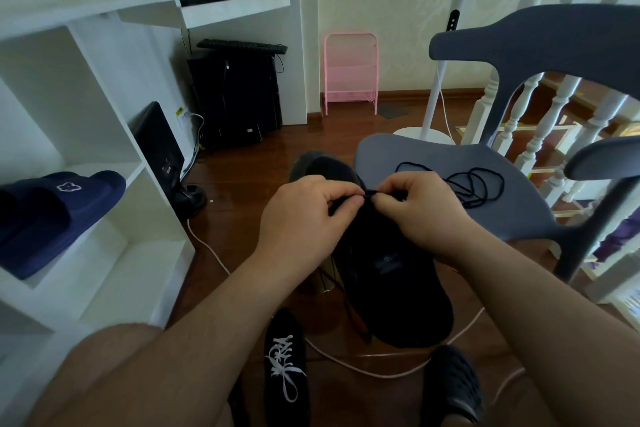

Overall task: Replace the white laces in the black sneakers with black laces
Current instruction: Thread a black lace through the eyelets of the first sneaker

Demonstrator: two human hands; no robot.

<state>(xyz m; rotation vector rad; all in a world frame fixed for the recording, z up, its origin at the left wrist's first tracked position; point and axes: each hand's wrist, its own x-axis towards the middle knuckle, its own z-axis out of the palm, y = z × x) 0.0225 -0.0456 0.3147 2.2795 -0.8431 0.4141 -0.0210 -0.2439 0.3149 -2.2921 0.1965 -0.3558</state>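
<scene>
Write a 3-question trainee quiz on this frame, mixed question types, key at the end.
1. True or false: the sneaker on the floor carries white laces.
2. Where does the spare black lace lie? A) on the white shelf B) on the grey chair seat C) on the floor
3. What do the left hand and right hand pinch between them over the held sneaker?

Key
1. True.
2. B.
3. A black lace, at the point where the fingertips of both hands meet.
</scene>
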